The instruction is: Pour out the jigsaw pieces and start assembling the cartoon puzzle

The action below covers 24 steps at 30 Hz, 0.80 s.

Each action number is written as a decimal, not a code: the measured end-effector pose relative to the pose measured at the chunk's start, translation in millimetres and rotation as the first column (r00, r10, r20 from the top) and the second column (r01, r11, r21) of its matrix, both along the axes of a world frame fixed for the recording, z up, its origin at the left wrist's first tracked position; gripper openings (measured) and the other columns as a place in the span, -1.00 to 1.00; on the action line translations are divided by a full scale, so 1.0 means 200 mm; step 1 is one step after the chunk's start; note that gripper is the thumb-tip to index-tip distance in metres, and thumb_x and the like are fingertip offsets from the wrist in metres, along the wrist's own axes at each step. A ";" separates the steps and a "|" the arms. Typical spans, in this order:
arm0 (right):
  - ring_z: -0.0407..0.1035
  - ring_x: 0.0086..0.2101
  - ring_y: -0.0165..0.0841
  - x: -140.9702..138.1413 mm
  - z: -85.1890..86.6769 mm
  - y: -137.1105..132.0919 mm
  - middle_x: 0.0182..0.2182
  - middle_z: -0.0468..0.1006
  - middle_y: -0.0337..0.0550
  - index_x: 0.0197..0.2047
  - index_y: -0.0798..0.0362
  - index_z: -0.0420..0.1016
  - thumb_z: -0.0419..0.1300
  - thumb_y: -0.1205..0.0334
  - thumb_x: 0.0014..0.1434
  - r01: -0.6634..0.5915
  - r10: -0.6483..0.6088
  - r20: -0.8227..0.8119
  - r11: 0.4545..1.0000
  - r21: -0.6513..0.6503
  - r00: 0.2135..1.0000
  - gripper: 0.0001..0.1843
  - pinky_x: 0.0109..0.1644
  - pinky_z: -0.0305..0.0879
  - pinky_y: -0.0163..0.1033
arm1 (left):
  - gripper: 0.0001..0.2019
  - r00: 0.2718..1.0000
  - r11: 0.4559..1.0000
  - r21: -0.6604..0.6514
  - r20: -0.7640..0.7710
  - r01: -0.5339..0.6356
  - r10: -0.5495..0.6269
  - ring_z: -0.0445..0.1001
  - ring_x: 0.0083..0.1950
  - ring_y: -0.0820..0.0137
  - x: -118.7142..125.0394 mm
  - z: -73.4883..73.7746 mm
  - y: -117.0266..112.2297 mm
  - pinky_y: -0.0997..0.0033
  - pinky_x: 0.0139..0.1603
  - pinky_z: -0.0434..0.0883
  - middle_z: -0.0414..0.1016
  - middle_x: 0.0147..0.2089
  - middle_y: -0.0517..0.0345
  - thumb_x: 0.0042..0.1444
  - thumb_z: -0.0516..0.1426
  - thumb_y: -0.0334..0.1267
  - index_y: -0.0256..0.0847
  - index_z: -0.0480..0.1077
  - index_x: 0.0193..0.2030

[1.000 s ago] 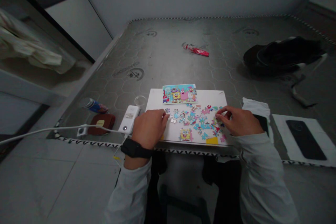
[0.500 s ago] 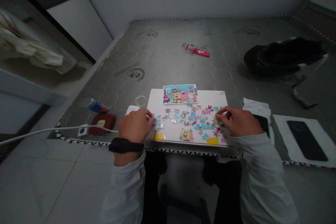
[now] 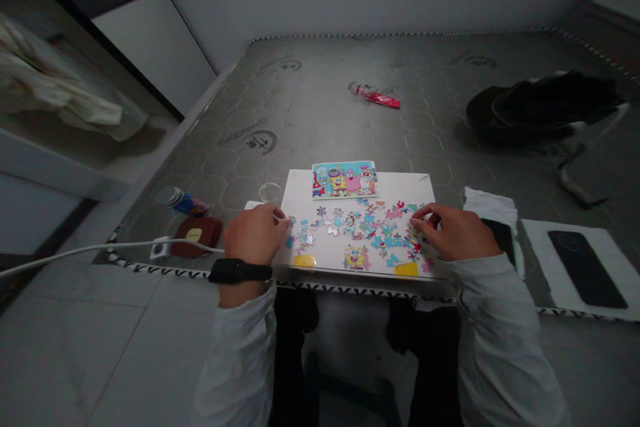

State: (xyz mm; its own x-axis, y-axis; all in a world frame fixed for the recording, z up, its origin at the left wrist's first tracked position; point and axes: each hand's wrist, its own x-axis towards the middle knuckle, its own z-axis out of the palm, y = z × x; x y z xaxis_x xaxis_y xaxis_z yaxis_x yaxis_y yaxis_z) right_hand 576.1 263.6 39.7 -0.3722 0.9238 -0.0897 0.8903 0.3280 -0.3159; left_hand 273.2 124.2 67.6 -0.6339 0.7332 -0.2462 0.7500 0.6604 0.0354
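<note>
A white board [image 3: 350,187] lies at the near edge of a grey mattress [image 3: 320,113]. Several small, colourful puzzle pieces [image 3: 370,225] are scattered on it. A cartoon picture card [image 3: 345,179] lies at its far edge. My left hand [image 3: 255,235], with a black watch on the wrist, rests curled at the board's left edge, its fingertips among the leftmost pieces. At the board's right side, my right hand [image 3: 453,232] has thumb and forefinger pinched on a piece. Two yellow pieces [image 3: 304,260] and a joined cartoon cluster [image 3: 354,256] lie along the front edge.
Left of the board are a can [image 3: 180,200], a brown pouch [image 3: 193,233], a clear lid [image 3: 269,192] and a white cable [image 3: 75,252]. A red wrapper [image 3: 375,96] lies farther back and a black bundle [image 3: 540,107] at the right. A dark phone [image 3: 585,267] lies on white paper.
My left hand has slid left from the middle of the board to its left edge, and pieces now lie near that edge. My right hand has stayed put.
</note>
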 end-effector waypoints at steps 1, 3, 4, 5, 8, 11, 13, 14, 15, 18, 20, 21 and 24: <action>0.36 -0.48 -0.33 0.00 0.00 0.00 -0.48 0.57 -0.23 -0.24 -0.08 0.63 0.22 0.02 0.13 0.003 -0.003 0.008 1.000 -0.008 1.000 -0.77 -0.42 0.04 -0.24 | -0.73 1.000 1.000 0.016 0.006 -0.006 0.006 0.58 -0.03 0.07 0.00 -0.01 0.01 0.18 -0.17 0.42 0.67 -0.04 0.06 0.17 0.17 -0.01 -0.03 0.58 -0.10; 0.35 -0.47 -0.33 -0.01 0.01 0.00 -0.47 0.58 -0.23 -0.24 -0.08 0.63 0.22 0.01 0.13 0.009 -0.009 0.019 1.000 -0.022 1.000 -0.76 -0.42 0.04 -0.24 | -0.74 1.000 0.999 0.040 0.019 -0.017 0.017 0.58 -0.04 0.10 0.01 -0.02 0.02 0.20 -0.17 0.42 0.67 -0.05 0.11 0.14 0.18 -0.01 -0.02 0.57 -0.12; 0.35 -0.47 -0.33 -0.01 0.01 0.00 -0.47 0.58 -0.23 -0.24 -0.09 0.63 0.21 0.01 0.13 0.012 -0.012 0.021 1.000 -0.024 1.000 -0.76 -0.41 0.04 -0.24 | -0.76 1.000 0.999 0.049 0.026 -0.019 0.018 0.57 -0.05 0.11 0.01 -0.03 0.02 0.21 -0.18 0.42 0.67 -0.07 0.14 0.12 0.20 -0.02 -0.01 0.58 -0.13; 0.36 -0.47 -0.33 -0.01 0.01 0.00 -0.47 0.58 -0.23 -0.24 -0.09 0.63 0.21 0.01 0.13 0.014 -0.014 0.021 1.000 -0.025 1.000 -0.76 -0.41 0.04 -0.24 | -0.77 0.999 0.998 0.056 0.034 -0.017 0.015 0.57 -0.06 0.13 0.01 -0.03 0.03 0.22 -0.18 0.42 0.68 -0.09 0.17 0.11 0.21 -0.03 0.00 0.58 -0.15; 0.36 -0.46 -0.33 -0.01 0.00 0.00 -0.47 0.57 -0.24 -0.23 -0.09 0.63 0.20 0.03 0.13 0.012 -0.011 0.024 1.000 -0.026 1.000 -0.77 -0.41 0.04 -0.24 | -0.81 0.997 0.998 0.068 0.081 -0.002 -0.003 0.57 -0.08 0.18 0.01 -0.03 0.03 0.26 -0.19 0.41 0.68 -0.12 0.23 0.08 0.23 -0.08 0.02 0.58 -0.17; 0.36 -0.45 -0.32 -0.01 -0.01 0.00 -0.46 0.58 -0.26 -0.23 -0.11 0.62 0.20 0.02 0.15 -0.003 0.004 0.023 0.999 -0.032 1.000 -0.77 -0.40 0.03 -0.23 | -0.82 0.994 0.998 0.061 0.110 0.011 -0.017 0.57 -0.08 0.20 0.01 -0.02 0.03 0.27 -0.18 0.41 0.68 -0.12 0.23 0.09 0.24 -0.10 0.02 0.59 -0.17; 0.37 -0.45 -0.32 -0.02 -0.01 -0.01 -0.47 0.57 -0.26 -0.23 -0.11 0.62 0.19 0.00 0.16 -0.018 0.019 0.018 0.999 -0.026 1.000 -0.76 -0.40 0.02 -0.23 | -0.82 0.994 0.999 0.047 0.108 0.013 -0.018 0.57 -0.07 0.18 0.01 -0.01 0.03 0.25 -0.17 0.42 0.68 -0.11 0.21 0.09 0.24 -0.09 0.01 0.59 -0.18; 0.37 -0.45 -0.32 -0.02 -0.01 -0.01 -0.48 0.57 -0.25 -0.23 -0.11 0.62 0.19 0.00 0.16 -0.023 0.024 0.016 1.000 -0.018 1.000 -0.76 -0.40 0.02 -0.22 | -0.82 0.995 0.999 0.041 0.103 0.013 -0.018 0.57 -0.07 0.17 0.01 -0.01 0.03 0.24 -0.16 0.42 0.67 -0.10 0.20 0.10 0.24 -0.08 0.01 0.60 -0.18; 0.37 -0.46 -0.31 -0.02 -0.02 -0.01 -0.48 0.57 -0.24 -0.24 -0.10 0.62 0.19 0.00 0.16 -0.025 0.025 0.015 1.000 -0.008 1.000 -0.76 -0.41 0.02 -0.22 | -0.82 0.995 0.999 0.035 0.097 0.014 -0.017 0.57 -0.07 0.16 0.01 -0.01 0.03 0.23 -0.15 0.43 0.67 -0.10 0.18 0.10 0.24 -0.07 0.00 0.60 -0.19; 0.36 -0.47 -0.31 -0.02 -0.02 -0.01 -0.48 0.58 -0.24 -0.23 -0.10 0.62 0.18 0.01 0.16 -0.034 0.034 0.014 0.999 -0.006 0.999 -0.76 -0.41 0.02 -0.21 | -0.80 0.997 1.000 0.018 0.071 0.011 -0.013 0.57 -0.05 0.13 0.02 -0.01 0.03 0.22 -0.14 0.44 0.66 -0.08 0.11 0.10 0.24 -0.05 -0.02 0.60 -0.18; 0.36 -0.47 -0.31 -0.02 -0.02 -0.01 -0.47 0.58 -0.24 -0.22 -0.10 0.62 0.18 0.01 0.16 -0.036 0.036 0.013 0.999 -0.021 0.999 -0.75 -0.40 0.02 -0.21 | -0.80 0.998 1.000 0.012 0.061 0.005 -0.006 0.57 -0.03 0.12 0.03 -0.01 0.04 0.21 -0.13 0.44 0.66 -0.07 0.09 0.11 0.24 -0.05 -0.02 0.60 -0.18; 0.36 -0.46 -0.31 -0.02 -0.01 -0.01 -0.47 0.58 -0.24 -0.22 -0.10 0.63 0.18 0.00 0.16 -0.038 0.039 0.013 0.999 -0.026 0.999 -0.75 -0.40 0.02 -0.21 | -0.80 0.998 1.000 0.013 0.061 0.002 -0.003 0.57 -0.03 0.11 0.03 -0.01 0.04 0.20 -0.13 0.45 0.66 -0.07 0.08 0.11 0.23 -0.06 -0.02 0.60 -0.18; 0.37 -0.46 -0.31 -0.03 0.00 -0.02 -0.47 0.59 -0.23 -0.22 -0.09 0.63 0.18 0.01 0.16 -0.036 0.036 0.010 0.999 -0.029 0.999 -0.75 -0.39 0.03 -0.21 | -0.81 0.998 1.000 0.015 0.067 0.000 -0.001 0.57 -0.04 0.10 0.03 0.00 0.04 0.17 -0.13 0.45 0.66 -0.07 0.06 0.12 0.23 -0.06 -0.02 0.60 -0.19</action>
State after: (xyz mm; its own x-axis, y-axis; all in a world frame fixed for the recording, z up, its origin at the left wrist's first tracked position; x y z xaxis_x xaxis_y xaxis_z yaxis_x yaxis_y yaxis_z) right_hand 569.5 260.4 39.4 -0.4042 0.9067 -0.1202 0.8814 0.3510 -0.3162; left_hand 279.8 131.5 66.7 -0.6159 0.7375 -0.2771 0.7460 0.6590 0.0956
